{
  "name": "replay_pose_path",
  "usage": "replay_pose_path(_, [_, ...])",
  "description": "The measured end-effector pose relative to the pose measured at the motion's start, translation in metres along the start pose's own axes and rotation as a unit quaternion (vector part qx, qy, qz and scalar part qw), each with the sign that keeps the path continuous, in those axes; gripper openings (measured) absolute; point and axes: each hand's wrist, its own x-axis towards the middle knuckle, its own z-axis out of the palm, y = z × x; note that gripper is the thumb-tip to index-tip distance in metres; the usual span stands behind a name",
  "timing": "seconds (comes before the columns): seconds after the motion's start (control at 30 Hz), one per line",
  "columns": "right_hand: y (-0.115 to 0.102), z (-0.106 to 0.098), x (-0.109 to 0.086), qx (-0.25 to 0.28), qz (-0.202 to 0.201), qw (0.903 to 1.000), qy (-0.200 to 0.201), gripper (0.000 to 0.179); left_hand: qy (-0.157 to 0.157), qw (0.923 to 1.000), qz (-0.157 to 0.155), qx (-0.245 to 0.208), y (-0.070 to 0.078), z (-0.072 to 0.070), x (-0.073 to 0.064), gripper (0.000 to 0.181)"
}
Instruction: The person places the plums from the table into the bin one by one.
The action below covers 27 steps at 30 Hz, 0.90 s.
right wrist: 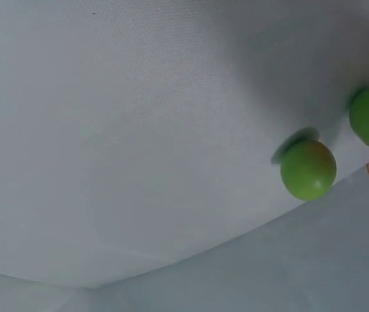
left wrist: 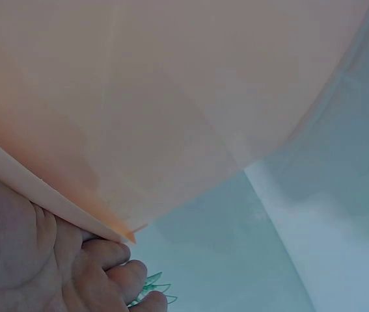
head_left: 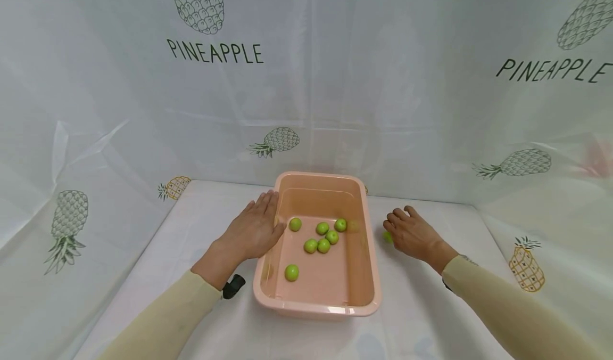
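Observation:
A pink plastic basin [head_left: 375, 280] holds several small round green fruits [head_left: 311, 245] on its floor. My left hand [head_left: 251, 230] rests flat along the basin's left rim, fingers extended, the thumb reaching over the inside. Seen from the left wrist, the palm [left wrist: 8, 227] lies against the rim. Right of the basin, my right hand [head_left: 413, 235] hovers low over the table with bent, spread fingers. Below it a green fruit [head_left: 388, 237] shows partly. In the right wrist view one fruit [right wrist: 308, 170] lies free, and a fingertip overlaps another fruit [right wrist: 368, 118]; contact is unclear.
A white sheet covers the table [head_left: 431, 317] and hangs as walls [head_left: 383, 109] at the back and sides, printed with pineapples. A black strap device [head_left: 233, 286] sits at the left wrist.

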Motion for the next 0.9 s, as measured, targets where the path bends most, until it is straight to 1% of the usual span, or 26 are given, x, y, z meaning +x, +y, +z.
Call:
replay_pose_path(0.17, [-0.004, 0.007, 0.0, 0.001, 0.0, 1.0, -0.004, 0.03, 0.005, 1.0, 0.002, 0.001, 0.0, 0.001, 0.0, 0.076])
replay_pose_path(0.43, [-0.006, 0.012, 0.0, 0.016, 0.006, 0.9999, 0.003, 0.026, 0.006, 1.0, 0.004, 0.001, -0.001, 0.002, 0.0, 0.076])
replay_pose_path(0.6, [-0.005, 0.013, -0.001, 0.024, 0.018, 0.9996, 0.0, 0.023, 0.012, 0.9999, 0.005, -0.001, -0.001, 0.002, 0.0, 0.076])
replay_pose_path(0.8, [-0.003, 0.014, 0.0, 0.032, 0.039, 0.9986, -0.018, 0.019, 0.019, 0.9997, 0.011, -0.002, 0.0, 0.001, -0.001, 0.075])
replay_pose_path(0.9, [-0.003, 0.015, 0.0, 0.039, 0.04, 0.9984, -0.011, 0.022, 0.015, 0.9998, 0.008, -0.002, 0.0, 0.001, -0.001, 0.076])
